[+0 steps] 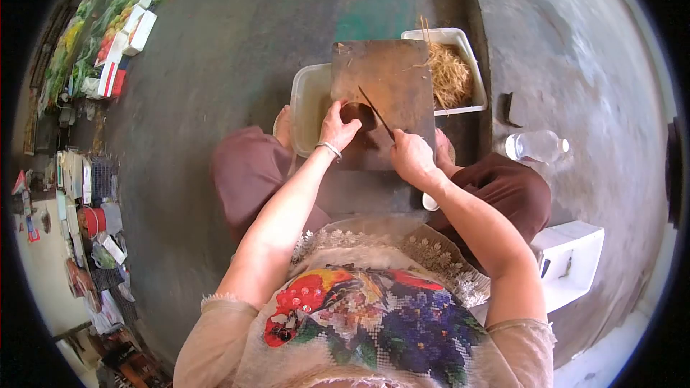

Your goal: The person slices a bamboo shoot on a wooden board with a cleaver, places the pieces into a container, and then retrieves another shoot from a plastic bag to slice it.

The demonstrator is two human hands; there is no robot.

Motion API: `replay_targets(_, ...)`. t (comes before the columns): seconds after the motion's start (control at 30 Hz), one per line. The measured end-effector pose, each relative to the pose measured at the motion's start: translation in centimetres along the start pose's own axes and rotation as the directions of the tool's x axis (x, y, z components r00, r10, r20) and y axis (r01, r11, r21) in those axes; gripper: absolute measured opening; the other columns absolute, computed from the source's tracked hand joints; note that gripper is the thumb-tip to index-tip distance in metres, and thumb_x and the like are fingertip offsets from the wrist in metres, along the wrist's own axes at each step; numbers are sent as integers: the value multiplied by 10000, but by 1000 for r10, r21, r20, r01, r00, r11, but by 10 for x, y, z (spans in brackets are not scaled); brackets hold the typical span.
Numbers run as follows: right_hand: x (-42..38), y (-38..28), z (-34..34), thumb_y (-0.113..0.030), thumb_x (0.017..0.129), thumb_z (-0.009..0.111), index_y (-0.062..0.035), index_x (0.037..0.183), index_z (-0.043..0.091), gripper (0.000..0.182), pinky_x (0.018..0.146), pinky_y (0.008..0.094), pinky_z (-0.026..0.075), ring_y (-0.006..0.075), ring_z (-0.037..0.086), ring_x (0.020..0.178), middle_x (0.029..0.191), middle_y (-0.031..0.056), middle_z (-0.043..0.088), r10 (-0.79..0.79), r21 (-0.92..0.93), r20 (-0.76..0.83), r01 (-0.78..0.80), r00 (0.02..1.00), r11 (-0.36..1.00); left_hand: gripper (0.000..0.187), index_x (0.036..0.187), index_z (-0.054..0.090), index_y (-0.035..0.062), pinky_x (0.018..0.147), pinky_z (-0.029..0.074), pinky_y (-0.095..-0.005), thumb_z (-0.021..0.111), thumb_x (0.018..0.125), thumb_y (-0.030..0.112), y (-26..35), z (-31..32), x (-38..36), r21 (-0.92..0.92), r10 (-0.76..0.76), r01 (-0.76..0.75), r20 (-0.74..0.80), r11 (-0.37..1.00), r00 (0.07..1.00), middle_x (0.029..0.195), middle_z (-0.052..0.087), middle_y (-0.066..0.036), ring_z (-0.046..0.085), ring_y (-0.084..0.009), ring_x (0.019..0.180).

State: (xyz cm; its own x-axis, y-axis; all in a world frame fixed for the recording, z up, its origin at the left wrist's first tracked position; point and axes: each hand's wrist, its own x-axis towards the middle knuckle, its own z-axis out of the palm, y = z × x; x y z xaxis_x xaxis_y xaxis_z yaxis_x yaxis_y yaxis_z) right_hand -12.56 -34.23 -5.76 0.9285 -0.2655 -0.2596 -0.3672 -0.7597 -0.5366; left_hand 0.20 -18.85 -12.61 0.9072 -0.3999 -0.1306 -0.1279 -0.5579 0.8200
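My left hand (339, 128) is closed round the near left edge of a dark brown, rounded piece (359, 115), which looks like half a coconut shell. It rests over the wooden board (402, 75) between my knees. In my right hand (415, 156) is a thin, dark-bladed knife (374, 108), its handle wrapped by my fingers. The blade slants up and to the left, passing close along the right side of the brown piece.
A translucent plastic tub (305, 100) stands left of the board. At the right, a white basin (480, 100) holds straw-coloured fibres (449, 75). A clear bottle (535, 146) lies on a raised ledge, and a white foam box (593, 255) sits near my right elbow.
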Motion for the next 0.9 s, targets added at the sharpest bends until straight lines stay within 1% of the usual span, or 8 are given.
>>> replay_targets(0.07,-7,-4,4,-100,786,509,-10,863,550,126,684,505,484,415,619,744,732,249,621,-60,13,-66,61,996,998,551,1207,508,25,898,458,-334,687,704,160,-16,12,2,-74,8,-20,-167,997,986,1140,593,-147,580,-235,1029)
replay_targets(0.2,-19,-11,3,-89,857,406,14,903,518,159,622,475,508,394,639,698,713,238,627,-120,-57,-35,118,992,991,606,1147,521,36,916,437,-360,791,647,246,-5,13,-2,-97,-51,32,-192,995,980,1103,565,-153,549,-270,1041)
replay_targets(0.33,-26,-7,-4,-79,846,419,17,907,515,149,613,465,511,395,639,684,704,233,628,-134,-63,-23,132,991,989,560,1058,552,58,876,454,-355,838,605,223,-11,21,2,-177,-83,45,-209,983,974,1062,574,-120,556,-254,1000)
replay_targets(0.4,-27,-11,-6,-64,801,466,33,982,526,215,637,494,483,408,622,702,700,239,620,-51,-65,46,53,998,996,496,987,567,73,834,468,-353,846,592,187,-14,24,4,-174,-60,17,-240,985,969,1016,580,-92,561,-248,954)
replay_targets(0.53,-26,-6,-5,-59,798,465,30,966,525,199,644,492,486,411,622,704,699,243,617,-70,-51,36,71,997,996,511,999,557,72,826,465,-352,846,593,185,-14,27,4,-118,-31,0,-261,993,965,987,567,-97,556,-250,927)
replay_targets(0.6,-22,-7,-8,-60,806,463,19,893,507,125,648,470,511,400,641,712,724,236,634,-54,-74,54,58,997,996,528,1007,542,63,821,461,-352,847,592,185,-14,29,6,-124,-37,-7,-352,992,935,978,549,-106,548,-255,908)
replay_targets(0.7,-20,-11,-12,-57,800,473,16,875,512,111,647,467,512,399,640,711,719,230,634,-37,-56,31,39,999,998,539,1008,528,49,823,456,-357,844,592,184,-6,27,7,-166,-129,81,-309,983,942,994,538,-113,541,-258,914)
replay_targets(0.9,-1,-3,-5,-76,811,467,4,869,534,120,678,465,511,396,636,753,758,235,633,-88,-27,-10,87,996,996,523,997,517,37,841,442,-367,820,612,221,7,19,4,-104,-113,89,-264,991,958,999,536,-114,532,-270,939)
